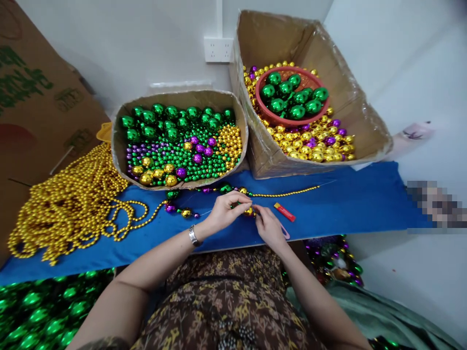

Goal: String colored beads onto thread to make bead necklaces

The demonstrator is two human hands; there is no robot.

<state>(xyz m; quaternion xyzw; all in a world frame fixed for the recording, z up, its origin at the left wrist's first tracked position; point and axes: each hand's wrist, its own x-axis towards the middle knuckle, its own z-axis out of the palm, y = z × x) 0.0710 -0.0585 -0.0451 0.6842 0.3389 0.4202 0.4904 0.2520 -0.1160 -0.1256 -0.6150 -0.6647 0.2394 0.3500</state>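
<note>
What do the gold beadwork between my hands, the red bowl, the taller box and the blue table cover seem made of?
Gold beadwork: probably plastic, metallic-coated, given its bright shine; metal isn't ruled out.
Red bowl: likely smooth plastic, evenly coloured.
Taller box: brown cardboard, creased, glossy clear tape along its edges.
Blue table cover: apparently fabric, faintly rippled, slight sheen.

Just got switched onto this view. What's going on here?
A person is handling beads over a blue cloth. The left hand and right hand have their fingertips close together at a gold bead; exactly how each grips is too small to tell. Strung green, purple and gold beads lie beside the left hand. A cardboard box behind holds loose beads and a red basket of big green ones.
</note>
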